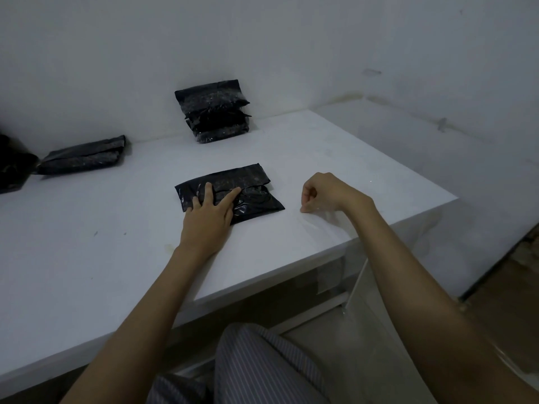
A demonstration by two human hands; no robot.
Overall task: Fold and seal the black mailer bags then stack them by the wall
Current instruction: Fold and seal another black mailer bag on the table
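A folded black mailer bag (250,182) lies flat on the white table (87,258), in front of me. My left hand (208,217) presses its near left part with straight, spread fingers. My right hand (326,192) hovers to the right of the bag with its fingers curled, and its fingertips pinch what looks like a thin clear strip (323,215) trailing onto the table. A stack of sealed black mailers (215,112) stands against the wall behind the bag.
Two more black mailers (84,156) lie at the back left by the wall. A dark bag (11,164) sits at the far left edge. The table's right edge (408,217) drops off just past my right hand. My striped trouser leg (262,363) is below.
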